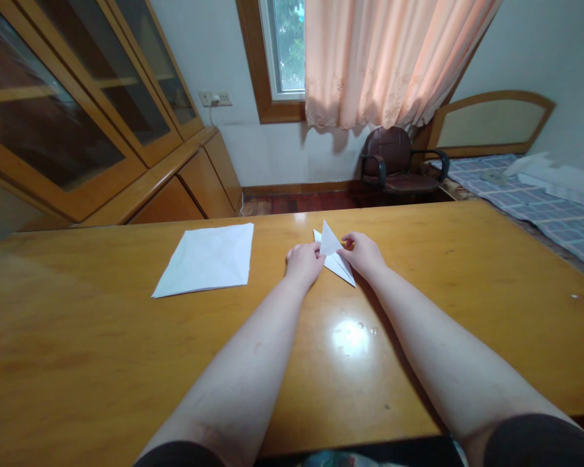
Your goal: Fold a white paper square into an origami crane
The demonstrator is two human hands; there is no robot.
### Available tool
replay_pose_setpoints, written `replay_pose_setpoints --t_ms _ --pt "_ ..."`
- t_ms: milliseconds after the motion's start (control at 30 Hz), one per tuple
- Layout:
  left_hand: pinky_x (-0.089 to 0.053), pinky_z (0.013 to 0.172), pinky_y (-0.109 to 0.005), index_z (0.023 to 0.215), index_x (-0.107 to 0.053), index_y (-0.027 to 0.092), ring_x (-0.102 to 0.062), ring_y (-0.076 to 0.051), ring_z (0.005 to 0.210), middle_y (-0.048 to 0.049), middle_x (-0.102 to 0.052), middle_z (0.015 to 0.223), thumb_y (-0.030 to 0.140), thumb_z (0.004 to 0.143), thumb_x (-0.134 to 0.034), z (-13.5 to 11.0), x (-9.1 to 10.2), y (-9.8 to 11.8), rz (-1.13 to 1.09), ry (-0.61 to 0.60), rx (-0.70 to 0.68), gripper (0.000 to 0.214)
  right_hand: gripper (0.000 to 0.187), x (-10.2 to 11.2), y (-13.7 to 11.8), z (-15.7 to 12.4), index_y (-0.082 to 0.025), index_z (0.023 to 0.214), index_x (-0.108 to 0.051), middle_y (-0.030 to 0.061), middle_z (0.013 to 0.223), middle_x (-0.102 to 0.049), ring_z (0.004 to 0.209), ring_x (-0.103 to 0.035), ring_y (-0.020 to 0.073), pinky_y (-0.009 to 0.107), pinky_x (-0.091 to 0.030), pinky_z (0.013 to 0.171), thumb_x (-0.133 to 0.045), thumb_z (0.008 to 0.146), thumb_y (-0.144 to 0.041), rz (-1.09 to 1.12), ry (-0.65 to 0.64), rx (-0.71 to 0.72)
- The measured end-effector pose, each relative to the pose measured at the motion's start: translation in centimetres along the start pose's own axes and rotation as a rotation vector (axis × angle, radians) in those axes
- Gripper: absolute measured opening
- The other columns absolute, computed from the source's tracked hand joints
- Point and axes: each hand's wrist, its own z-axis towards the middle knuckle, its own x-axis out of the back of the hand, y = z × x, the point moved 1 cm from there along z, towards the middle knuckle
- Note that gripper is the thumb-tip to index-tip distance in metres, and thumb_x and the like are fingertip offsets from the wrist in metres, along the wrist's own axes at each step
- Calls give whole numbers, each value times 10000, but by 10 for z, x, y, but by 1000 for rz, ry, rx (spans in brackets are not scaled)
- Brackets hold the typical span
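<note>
A small piece of folded white paper point(338, 264) lies on the wooden table between my hands, one long point toward me and a triangular flap standing up from its middle. My left hand point(305, 263) is closed at its left side, with thumb and fingers on the edge of the paper. From the right, my right hand point(364, 253) pinches the flap's lower right corner between thumb and finger. Some fingertips are hidden behind the hands and paper.
A stack of white paper sheets point(209, 259) lies left of my hands on the wooden table point(126, 350). Beyond the far edge are a brown armchair point(392, 159), a glass-door cabinet point(141, 155) and a bed point(535, 188). A few small drops point(367, 329) dot the tabletop.
</note>
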Motion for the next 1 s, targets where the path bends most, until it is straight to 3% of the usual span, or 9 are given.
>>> replay_pose_setpoints --t_ms 200,300,433,533,633,733,900,1000 --pt "-413 793 -312 832 -673 242 -602 -212 866 -29 -704 840 343 807 -553 0 -1 -1 1 -4 -2 159 100 3 -5 -1 -196 800 -643 18 812 -665 734 -571 156 262 -396 669 -661 722 -255 5 -12 2" --pt "-419 806 -312 1010 -639 229 -617 -207 874 -42 -710 900 342 806 -564 2 -2 -2 -40 4 54 245 79 1 -5 -1 -208 797 -694 22 804 -681 751 -585 159 260 -402 685 -626 760 -225 1 -66 90" --pt "-415 854 -324 1287 -483 186 -628 -211 915 -75 -711 962 305 801 -578 2 -1 -1 -75 11 100 510 190 -3 -2 1 -229 861 -743 37 899 -702 855 -605 171 266 -414 767 -560 824 -196 -25 -137 223" --pt "-409 884 -330 1362 -401 168 -631 -215 934 -65 -717 927 283 801 -577 1 -1 0 -113 17 103 599 224 -2 -4 -2 -232 967 -736 62 976 -684 927 -592 202 304 -411 836 -583 839 -333 -65 -163 282" --pt "-415 887 -317 1348 -422 182 -635 -203 939 -44 -717 901 265 816 -551 1 -1 -2 -169 43 96 554 468 1 -10 -6 -249 1094 -693 82 1064 -648 1016 -553 250 360 -395 889 -651 744 -556 -88 -211 366" --pt "-429 876 -303 1250 -525 209 -636 -189 927 -33 -713 900 261 834 -516 1 -1 -4 -204 60 75 420 625 3 -13 -9 -270 1164 -654 91 1124 -623 1056 -527 276 404 -375 921 -700 652 -625 -114 -244 402" --pt "-426 923 -323 1045 -667 241 -607 -199 998 -48 -697 1036 219 859 -433 1 0 -3 -132 35 48 300 400 -2 -7 -6 -293 1148 -664 69 1218 -619 1122 -513 260 414 -340 958 -633 797 -483 -122 -219 372" --pt "-403 980 -373 1089 -667 275 -534 -242 1132 -62 -648 1154 222 834 -470 -2 -1 -2 -25 61 59 327 262 -5 -2 -3 -314 1091 -691 43 1209 -645 1141 -516 243 437 -299 974 -580 858 -358 -146 -171 336"
